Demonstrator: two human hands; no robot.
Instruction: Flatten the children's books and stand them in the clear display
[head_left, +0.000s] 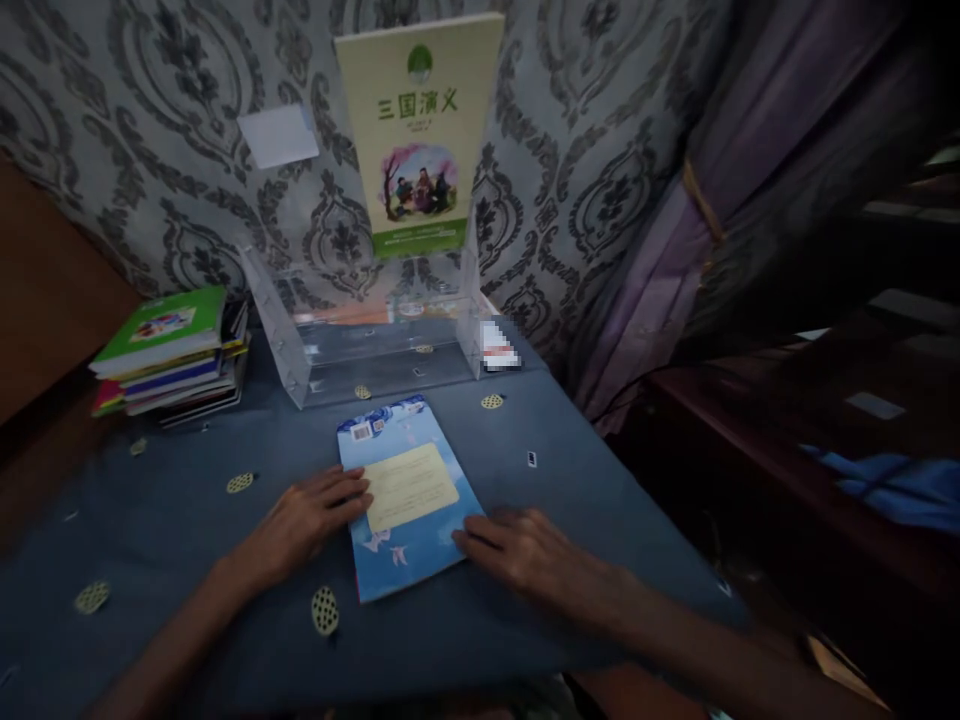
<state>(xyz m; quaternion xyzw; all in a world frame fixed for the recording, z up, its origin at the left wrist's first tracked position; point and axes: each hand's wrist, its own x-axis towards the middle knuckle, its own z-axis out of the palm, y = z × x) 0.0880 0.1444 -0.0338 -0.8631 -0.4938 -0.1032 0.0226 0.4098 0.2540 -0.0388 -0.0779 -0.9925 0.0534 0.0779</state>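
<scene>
A blue book (420, 552) lies at a slant on the table, its back cover up, with a pale yellow text panel and a barcode near its far edge. Over its left edge rest the outstretched fingers of my left hand (307, 515); they reach the yellow panel. My right hand (529, 550) touches the near part of the right edge, fingertips on the cover and fingers extended. Neither hand lifts the book. Behind it stands a clear plastic book rack (382, 370).
A cream book with a green lower border (356, 130) stands upright at the rack's back. Several stacked books (176, 345) lie to the left. The blue-grey tablecloth (585, 500) ends in a slanting edge at the right. A purple curtain (660, 270) hangs beyond.
</scene>
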